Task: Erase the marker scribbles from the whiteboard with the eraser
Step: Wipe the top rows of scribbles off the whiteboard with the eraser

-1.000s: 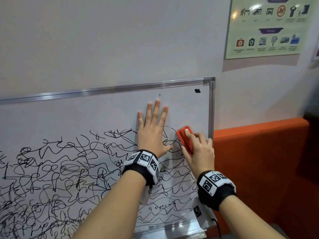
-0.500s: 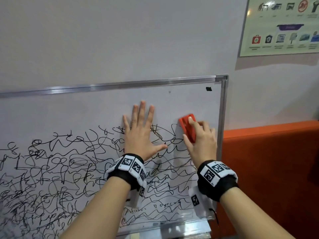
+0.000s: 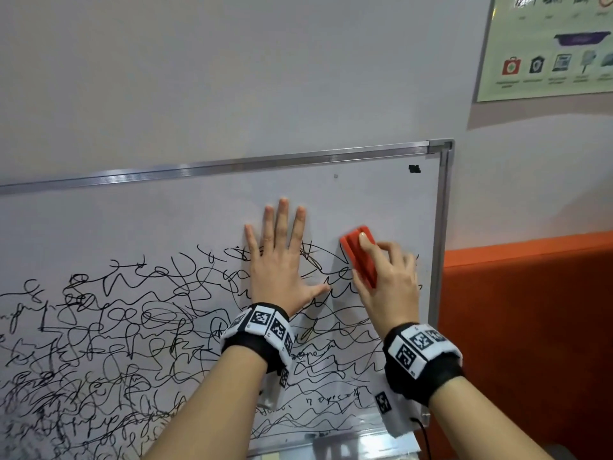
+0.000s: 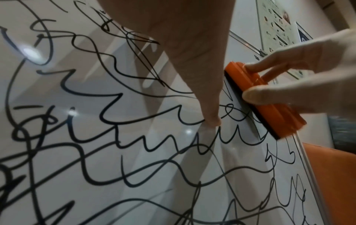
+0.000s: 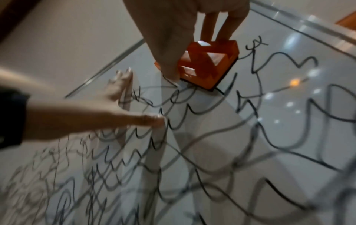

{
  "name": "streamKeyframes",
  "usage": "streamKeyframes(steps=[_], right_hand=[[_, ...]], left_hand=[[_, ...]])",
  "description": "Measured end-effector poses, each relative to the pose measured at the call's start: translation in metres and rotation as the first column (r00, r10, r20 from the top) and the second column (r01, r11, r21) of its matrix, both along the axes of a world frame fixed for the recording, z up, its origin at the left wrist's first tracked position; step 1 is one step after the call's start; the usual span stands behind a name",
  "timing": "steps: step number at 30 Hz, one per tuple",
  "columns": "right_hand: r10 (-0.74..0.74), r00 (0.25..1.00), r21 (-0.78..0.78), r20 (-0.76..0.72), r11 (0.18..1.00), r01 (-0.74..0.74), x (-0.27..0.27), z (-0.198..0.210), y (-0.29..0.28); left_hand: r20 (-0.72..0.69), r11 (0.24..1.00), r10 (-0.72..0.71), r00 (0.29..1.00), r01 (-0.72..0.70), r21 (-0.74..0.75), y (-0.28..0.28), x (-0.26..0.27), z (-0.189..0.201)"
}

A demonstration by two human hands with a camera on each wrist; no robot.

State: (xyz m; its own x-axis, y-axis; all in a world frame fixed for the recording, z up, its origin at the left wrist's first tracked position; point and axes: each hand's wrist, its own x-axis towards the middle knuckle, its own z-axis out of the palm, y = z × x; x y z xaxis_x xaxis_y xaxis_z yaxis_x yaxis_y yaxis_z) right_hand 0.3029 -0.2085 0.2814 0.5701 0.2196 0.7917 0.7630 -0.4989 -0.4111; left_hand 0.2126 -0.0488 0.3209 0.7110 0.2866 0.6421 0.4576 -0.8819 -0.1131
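Observation:
The whiteboard hangs on the wall in a silver frame. Black marker scribbles cover its lower part, its top strip is bare. My right hand grips the orange eraser near the board's right edge, thumb on one long side and fingers on the other, its dark felt flat against the board. In the left wrist view the eraser sits at the top edge of the scribbles. My left hand lies flat on the board just left of the eraser, fingers spread and straight.
An orange padded panel stands right of the board's frame. A green poster hangs on the wall at the upper right. A small black mark sits near the board's top right corner. A metal tray runs under the board.
The head camera has turned left, so the board sits further right in view. The eraser in my right hand has slid a little left and up. My left hand stays pressed flat.

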Motion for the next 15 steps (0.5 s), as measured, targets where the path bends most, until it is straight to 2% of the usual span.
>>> streamKeyframes(steps=[3,9,13,15], right_hand=[[0.01,1.0,-0.065,0.01,0.998,-0.009,-0.009,-0.027,-0.009],[0.001,1.0,-0.002,-0.017,1.0,-0.001,-0.004,-0.009,-0.003],[0.0,1.0,-0.087,-0.008,0.996,-0.001,-0.01,-0.032,-0.009],[-0.005,1.0,-0.094,0.005,0.996,0.006,-0.01,-0.029,-0.009]], left_hand=[[-0.016,1.0,0.016,1.0,-0.016,0.0,-0.002,-0.001,0.001],[-0.036,1.0,0.0,0.999,-0.001,-0.023,-0.004,-0.006,0.004],[-0.062,0.999,-0.022,0.998,0.02,-0.029,-0.003,-0.011,0.008],[-0.088,1.0,-0.016,0.996,0.014,-0.023,-0.003,-0.013,0.009]])
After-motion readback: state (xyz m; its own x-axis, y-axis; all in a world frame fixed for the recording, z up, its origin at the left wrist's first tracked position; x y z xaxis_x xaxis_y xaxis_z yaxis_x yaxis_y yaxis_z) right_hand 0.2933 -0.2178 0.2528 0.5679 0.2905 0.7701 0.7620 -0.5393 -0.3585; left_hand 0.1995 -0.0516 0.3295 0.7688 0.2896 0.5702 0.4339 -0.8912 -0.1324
